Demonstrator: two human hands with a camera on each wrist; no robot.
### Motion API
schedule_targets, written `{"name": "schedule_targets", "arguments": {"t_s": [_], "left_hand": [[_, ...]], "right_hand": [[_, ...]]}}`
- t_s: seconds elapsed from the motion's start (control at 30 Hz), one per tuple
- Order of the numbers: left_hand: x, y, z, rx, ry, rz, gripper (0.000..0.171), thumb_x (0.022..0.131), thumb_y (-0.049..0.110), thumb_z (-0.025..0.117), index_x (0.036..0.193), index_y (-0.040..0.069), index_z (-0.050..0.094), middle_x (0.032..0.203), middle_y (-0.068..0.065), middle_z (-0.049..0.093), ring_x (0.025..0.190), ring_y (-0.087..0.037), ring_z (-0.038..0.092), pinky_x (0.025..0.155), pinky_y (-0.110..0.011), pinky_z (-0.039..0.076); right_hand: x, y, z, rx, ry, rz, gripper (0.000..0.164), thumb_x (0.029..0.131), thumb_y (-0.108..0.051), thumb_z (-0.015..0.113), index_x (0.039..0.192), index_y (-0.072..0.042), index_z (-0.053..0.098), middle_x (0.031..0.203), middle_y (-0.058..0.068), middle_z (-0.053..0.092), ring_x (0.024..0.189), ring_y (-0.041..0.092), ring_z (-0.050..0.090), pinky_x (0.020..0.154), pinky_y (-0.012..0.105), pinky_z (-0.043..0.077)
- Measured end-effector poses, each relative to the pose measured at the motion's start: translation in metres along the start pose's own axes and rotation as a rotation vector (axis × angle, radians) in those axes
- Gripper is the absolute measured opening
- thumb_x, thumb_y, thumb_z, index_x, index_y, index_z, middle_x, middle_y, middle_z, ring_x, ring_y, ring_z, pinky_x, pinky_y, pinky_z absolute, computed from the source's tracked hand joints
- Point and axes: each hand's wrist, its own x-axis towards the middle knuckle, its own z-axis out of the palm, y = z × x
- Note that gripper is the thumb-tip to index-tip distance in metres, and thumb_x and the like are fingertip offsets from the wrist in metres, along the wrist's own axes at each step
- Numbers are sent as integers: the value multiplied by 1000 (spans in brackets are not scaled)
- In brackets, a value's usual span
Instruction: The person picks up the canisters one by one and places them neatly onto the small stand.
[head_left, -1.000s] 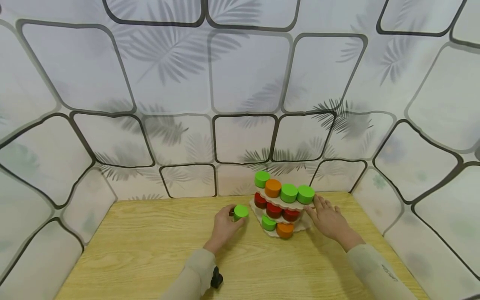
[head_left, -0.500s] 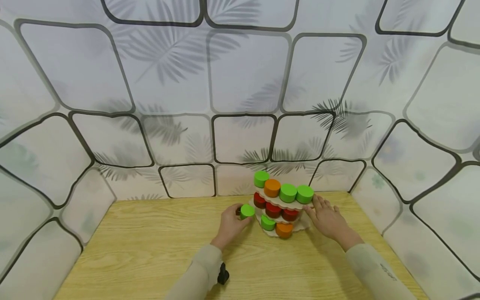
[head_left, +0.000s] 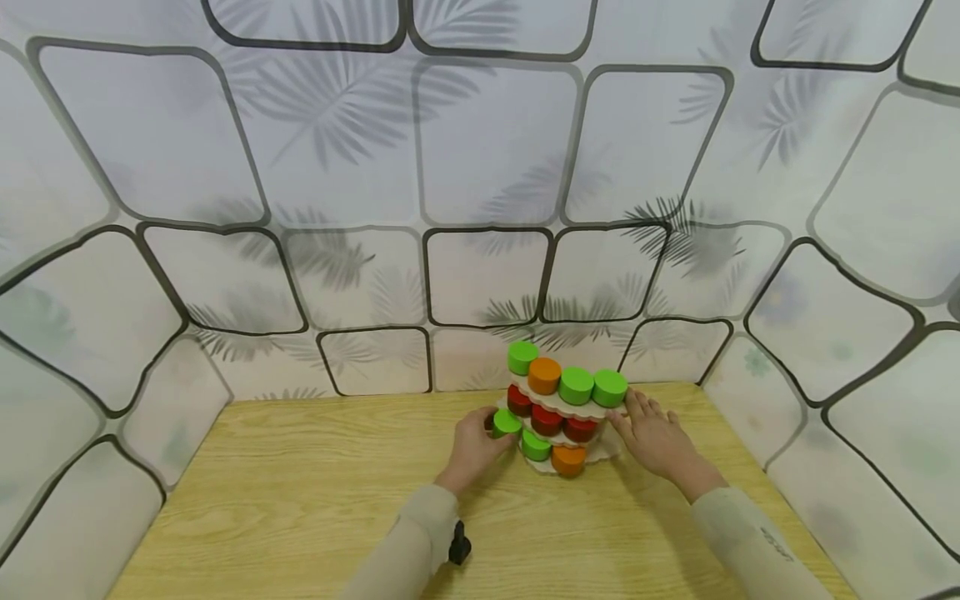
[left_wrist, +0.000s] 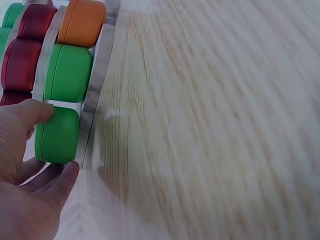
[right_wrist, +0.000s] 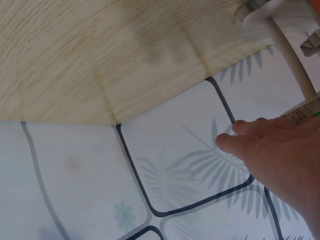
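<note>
My left hand (head_left: 474, 446) pinches a small green round tin (head_left: 507, 422) between thumb and fingers at the left of the bottom tier of a three-tier scalloped wooden stand (head_left: 604, 452). In the left wrist view this held tin (left_wrist: 60, 137) sits over the pale board, beside another green tin (left_wrist: 70, 74) and an orange tin (left_wrist: 82, 22). Whether its base touches the board is hard to see. My right hand (head_left: 656, 437), fingers extended, touches the right edge of the top tier. Part of the stand's underside and a post (right_wrist: 295, 62) show in the right wrist view.
Several green tins and an orange one (head_left: 544, 376) line the top tier. Red tins (head_left: 546, 421) fill the front of the middle one. The stand is on a wooden table (head_left: 315, 492), close to a patterned cloth wall (head_left: 375, 358) that also rises at both sides.
My left hand has moved right with the green tin, from beside the stand to over its bottom tier. My right hand has stayed at the top tier's edge.
</note>
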Motion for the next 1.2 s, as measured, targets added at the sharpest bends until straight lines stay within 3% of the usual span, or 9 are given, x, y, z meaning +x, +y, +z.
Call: {"name": "schedule_targets", "arguments": {"t_s": [0.33, 0.63, 1.2], "left_hand": [[4, 4, 4, 12, -27, 1, 42, 89, 12, 82, 125, -4, 70, 111, -16, 74, 103, -27, 69, 86, -36, 60], [8, 0, 8, -12, -45, 8, 55, 90, 9, 80, 136, -13, 62, 121, -24, 72, 110, -34, 71, 93, -44, 62], [8, 4, 9, -23, -49, 7, 57, 90, 8, 79, 138, -15, 59, 121, -27, 72, 109, -36, 72, 90, -44, 63]], "right_hand": [[-2, 0, 0, 13, -1, 5, 81, 115, -52, 26, 161, 13, 20, 164, 39, 26, 150, 63, 27, 118, 81, 20], [-1, -1, -2, 6, -3, 3, 81, 115, -53, 25, 161, 13, 21, 164, 39, 26, 150, 62, 27, 117, 81, 21], [-2, -1, -2, 7, -4, 0, 80, 115, -52, 26, 161, 13, 20, 164, 40, 28, 149, 63, 27, 116, 82, 22]]}}
